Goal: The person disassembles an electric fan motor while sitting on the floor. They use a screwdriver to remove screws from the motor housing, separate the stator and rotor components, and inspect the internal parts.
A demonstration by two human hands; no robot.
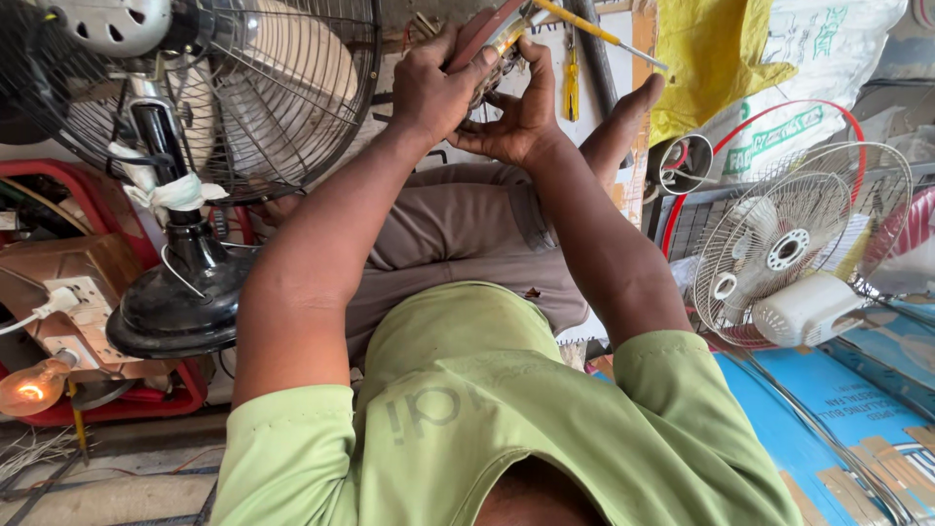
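While both hands clasp the motor part [484, 54] | left grip [433, 88] pinching | right grip [521, 117] pinching

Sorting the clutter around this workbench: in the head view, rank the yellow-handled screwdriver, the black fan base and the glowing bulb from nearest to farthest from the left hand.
From the left hand:
1. Yellow-handled screwdriver, just to its right at the top edge.
2. Black fan base, lower left on the floor.
3. Glowing bulb, far lower left by the white socket board.
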